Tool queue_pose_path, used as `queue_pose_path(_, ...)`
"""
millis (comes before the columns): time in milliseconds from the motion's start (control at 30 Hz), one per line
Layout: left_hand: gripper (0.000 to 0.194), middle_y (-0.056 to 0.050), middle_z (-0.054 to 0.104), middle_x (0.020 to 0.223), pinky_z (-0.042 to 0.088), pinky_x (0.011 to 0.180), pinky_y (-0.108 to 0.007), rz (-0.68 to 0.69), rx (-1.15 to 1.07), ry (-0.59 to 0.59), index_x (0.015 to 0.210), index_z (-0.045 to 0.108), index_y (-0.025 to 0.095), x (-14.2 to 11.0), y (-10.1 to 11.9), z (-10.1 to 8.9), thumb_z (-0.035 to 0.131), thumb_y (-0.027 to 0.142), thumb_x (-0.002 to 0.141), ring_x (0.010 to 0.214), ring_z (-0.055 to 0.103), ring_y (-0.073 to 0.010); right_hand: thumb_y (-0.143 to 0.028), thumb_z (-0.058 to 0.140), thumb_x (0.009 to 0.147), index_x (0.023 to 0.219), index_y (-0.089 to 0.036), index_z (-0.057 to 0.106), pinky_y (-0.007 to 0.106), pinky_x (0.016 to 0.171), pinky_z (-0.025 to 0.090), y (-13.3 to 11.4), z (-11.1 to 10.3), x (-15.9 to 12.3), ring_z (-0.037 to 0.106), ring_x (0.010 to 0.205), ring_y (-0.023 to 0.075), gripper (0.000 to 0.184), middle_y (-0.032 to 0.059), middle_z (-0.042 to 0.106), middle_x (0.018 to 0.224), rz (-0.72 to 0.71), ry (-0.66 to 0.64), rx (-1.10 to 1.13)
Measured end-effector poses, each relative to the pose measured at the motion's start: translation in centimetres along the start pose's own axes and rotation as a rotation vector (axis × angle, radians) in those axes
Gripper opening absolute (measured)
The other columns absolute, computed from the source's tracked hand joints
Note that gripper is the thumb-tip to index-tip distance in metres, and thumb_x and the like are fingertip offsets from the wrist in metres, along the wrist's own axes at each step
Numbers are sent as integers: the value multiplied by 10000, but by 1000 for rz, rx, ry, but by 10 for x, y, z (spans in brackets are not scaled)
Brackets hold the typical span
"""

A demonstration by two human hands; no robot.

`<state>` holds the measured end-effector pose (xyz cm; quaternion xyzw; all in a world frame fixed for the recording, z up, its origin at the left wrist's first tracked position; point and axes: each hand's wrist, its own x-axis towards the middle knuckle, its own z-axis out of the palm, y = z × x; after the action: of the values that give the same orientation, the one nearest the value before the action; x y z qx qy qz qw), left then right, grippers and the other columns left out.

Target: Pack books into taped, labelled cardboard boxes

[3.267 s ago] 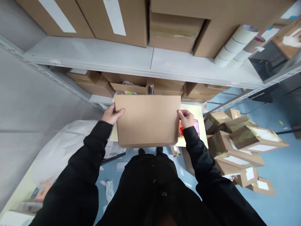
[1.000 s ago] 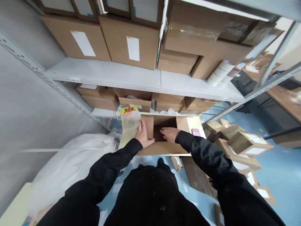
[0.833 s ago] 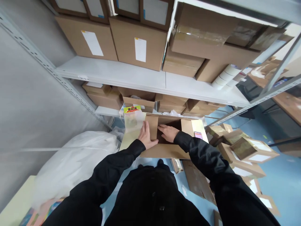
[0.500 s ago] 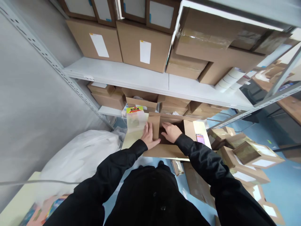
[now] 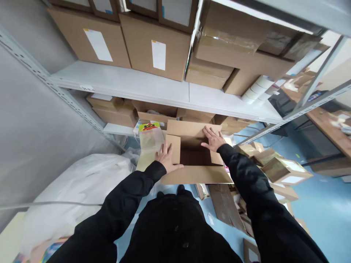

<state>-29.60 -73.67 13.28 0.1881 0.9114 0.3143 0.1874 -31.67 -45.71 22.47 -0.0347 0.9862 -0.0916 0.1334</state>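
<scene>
An open cardboard box (image 5: pixel 196 175) stands in front of me on a pale yellow table (image 5: pixel 145 160), its flaps spread out and its inside dark. My left hand (image 5: pixel 165 159) lies on the box's left flap and near corner, fingers apart. On the far flap, toward its right end, rests my right hand (image 5: pixel 212 139) with spread fingers. Left of the box is a packet with a yellow and red printed top (image 5: pixel 149 126), its lower part whitish and see-through. A phone, mostly hidden by the box and my right sleeve, peeks out at the right.
A grey metal shelf (image 5: pixel 123 84) with cardboard cartons (image 5: pixel 159 47) and white tape rolls (image 5: pixel 256 89) spans the far side. Large white plastic bags (image 5: pixel 82 179) bulge at the left. Several taped parcels (image 5: pixel 285 170) are piled on the blue floor at right.
My right hand has come out of the box and moved onto the far flap, which now stands folded outward. My left hand stays at the left flap. The whole view has shifted slightly.
</scene>
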Motion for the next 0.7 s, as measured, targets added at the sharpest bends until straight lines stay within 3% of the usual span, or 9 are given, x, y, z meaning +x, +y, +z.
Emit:
queue_pose_path(100, 1266, -240, 149, 1509, 9, 1049, -667, 58, 94, 52, 1434, 276, 168, 8, -3, -9, 721, 704, 377, 1376, 80, -462, -468, 449, 868, 1431, -112, 308, 516, 1121, 115, 34, -2, 24, 261, 1378, 302, 681, 156, 262, 1504, 20, -53, 104)
queue_pose_path(200, 1387, -242, 135, 1511, -104, 1046, -645, 149, 160, 66, 1447, 245, 151, 24, -8, -20, 751, 690, 274, 1387, -6, -453, -463, 429, 877, 1429, -136, 312, 553, 1109, 118, 43, 3, 35, 206, 1400, 299, 651, 159, 244, 1510, 33, -110, 127)
queue_pose_path(300, 1403, -232, 25, 1531, -50, 1058, -642, 177, 166, -31, 1449, 239, 126, 38, -13, -23, 746, 698, 273, 1381, -30, -468, -487, 526, 821, 1440, -156, 286, 630, 1090, 50, 24, 9, 24, 99, 1416, 343, 742, 150, 135, 1539, 16, -91, 33)
queue_pose_path(367, 1389, -234, 7, 1532, 28, 1071, -632, 157, 148, -90, 1442, 252, 110, 43, -17, -20, 747, 697, 285, 1376, -7, -484, -499, 588, 773, 1418, -136, 337, 622, 1098, 25, 0, 12, 7, 101, 1411, 366, 782, 150, 144, 1538, -98, -55, -80)
queue_pose_path(433, 1409, -236, -9, 1531, 88, 1080, -611, 136, 133, -97, 1442, 247, 100, 44, -21, -16, 752, 696, 269, 1371, -8, -495, -448, 601, 777, 1364, -131, 433, 517, 1140, 95, -22, 13, -14, 257, 1379, 318, 688, 150, 307, 1488, -306, -179, -118)
queue_pose_path(467, 1429, -238, -20, 1531, 108, 1085, -598, 131, 127, -91, 1445, 237, 96, 44, -23, -14, 753, 698, 256, 1369, -14, -497, -421, 599, 785, 1311, -128, 502, 478, 1140, 150, -28, 13, -25, 348, 1335, 307, 610, 156, 404, 1432, -315, -242, -138)
queue_pose_path(567, 1487, -241, -58, 1528, 144, 1099, -567, 133, 96, -84, 1453, 206, 87, 42, -29, -10, 755, 701, 215, 1366, -33, -499, -354, 643, 757, 1217, -72, 584, 467, 1134, 178, -15, 11, -57, 377, 1305, 352, 542, 214, 448, 1380, -78, -221, -250)
queue_pose_path(633, 1504, -240, -81, 1526, 151, 1107, -554, 145, 73, -79, 1455, 195, 86, 40, -31, -8, 760, 697, 202, 1363, -37, -499, -404, 630, 764, 1326, -44, 467, 524, 1135, 104, 16, 12, -76, 261, 1362, 380, 688, 238, 330, 1450, 80, -97, -249)
queue_pose_path(700, 1519, -238, -92, 1525, 148, 1114, -546, 145, 58, -52, 1458, 183, 85, 38, -30, -6, 768, 689, 193, 1362, -37, -499, -556, 566, 770, 1424, -53, 298, 597, 1106, 60, 50, 20, -88, 148, 1397, 387, 868, 239, 201, 1502, 111, -79, -140)
